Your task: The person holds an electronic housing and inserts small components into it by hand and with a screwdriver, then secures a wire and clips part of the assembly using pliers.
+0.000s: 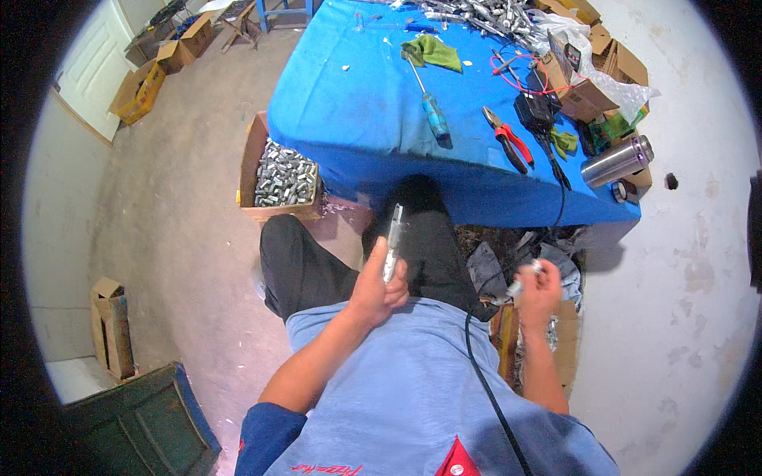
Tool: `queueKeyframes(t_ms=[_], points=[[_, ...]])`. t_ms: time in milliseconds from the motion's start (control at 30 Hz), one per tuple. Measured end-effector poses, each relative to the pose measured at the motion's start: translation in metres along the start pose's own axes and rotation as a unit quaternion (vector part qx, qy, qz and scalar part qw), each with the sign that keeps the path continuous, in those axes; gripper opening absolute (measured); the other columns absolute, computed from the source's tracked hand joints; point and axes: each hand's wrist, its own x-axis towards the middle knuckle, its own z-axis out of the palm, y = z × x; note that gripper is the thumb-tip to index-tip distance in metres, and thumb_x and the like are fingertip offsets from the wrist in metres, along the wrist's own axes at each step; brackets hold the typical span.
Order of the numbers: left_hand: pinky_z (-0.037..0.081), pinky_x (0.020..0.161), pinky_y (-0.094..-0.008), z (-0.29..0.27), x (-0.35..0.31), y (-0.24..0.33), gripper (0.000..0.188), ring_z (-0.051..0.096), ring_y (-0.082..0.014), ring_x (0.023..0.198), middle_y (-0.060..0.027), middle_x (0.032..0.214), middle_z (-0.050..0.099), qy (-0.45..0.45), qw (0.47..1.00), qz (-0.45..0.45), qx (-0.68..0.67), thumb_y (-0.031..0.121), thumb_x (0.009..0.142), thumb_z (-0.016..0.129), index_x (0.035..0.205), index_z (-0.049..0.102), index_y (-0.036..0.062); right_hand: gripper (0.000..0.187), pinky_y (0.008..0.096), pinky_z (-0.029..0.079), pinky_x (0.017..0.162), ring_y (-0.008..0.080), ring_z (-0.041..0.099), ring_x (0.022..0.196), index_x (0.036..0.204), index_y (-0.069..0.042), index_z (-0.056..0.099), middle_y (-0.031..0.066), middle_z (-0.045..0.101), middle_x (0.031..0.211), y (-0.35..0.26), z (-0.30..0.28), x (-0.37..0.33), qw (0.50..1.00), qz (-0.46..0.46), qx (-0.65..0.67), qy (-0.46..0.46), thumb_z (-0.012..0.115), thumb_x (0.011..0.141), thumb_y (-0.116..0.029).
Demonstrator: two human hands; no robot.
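My left hand (381,287) is closed around a long, narrow silvery metal piece (394,230), which points up and away above my lap. Off to the right, my right hand (540,289) pinches a small silvery-white piece (516,287); motion blur hides its exact kind. That hand is over an open carton (565,341) beside my right leg, with shiny metal bits partly visible inside. Left of my knees, a cardboard box (248,170) holds a heap of short silvery metal parts (284,176).
On the blue-covered table (357,95) lie a screwdriver (433,115), red-handled pliers (516,147), a green cloth (432,52) and a black corded device (537,111). A steel flask (615,163) rests near the right edge. Metal parts (492,20) pile up at the back.
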Motion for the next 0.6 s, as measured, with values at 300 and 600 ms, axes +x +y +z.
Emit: queueKeyframes(t_ms=[300,600], points=[[0.026,0.038,-0.0248,0.007,0.003,-0.007,0.062,0.025,-0.0081,0.035,0.0044,0.047,0.032,-0.091,0.995,-0.045,-0.015,0.059,0.1,0.028,0.068,0.05,0.011,0.041,0.0301,0.052,0.077,0.0204,0.065,0.088,0.122,0.002,0.057,0.0111,0.068,0.101,0.092,-0.146,0.024,0.941,-0.044,-0.294,0.165,0.061,0.091,-0.025],[0.026,0.04,-0.0228,0.022,-0.002,-0.003,0.058,0.029,-0.0082,0.04,0.0028,0.051,0.037,-0.01,0.994,-0.05,0.094,0.06,0.098,0.033,0.074,0.051,0.0099,0.028,0.0199,0.047,0.055,0.0077,0.059,0.066,0.109,-0.001,0.062,0.0032,0.065,0.082,-0.062,0.117,0.007,0.91,0.088,0.14,-0.381,0.06,0.095,-0.025]])
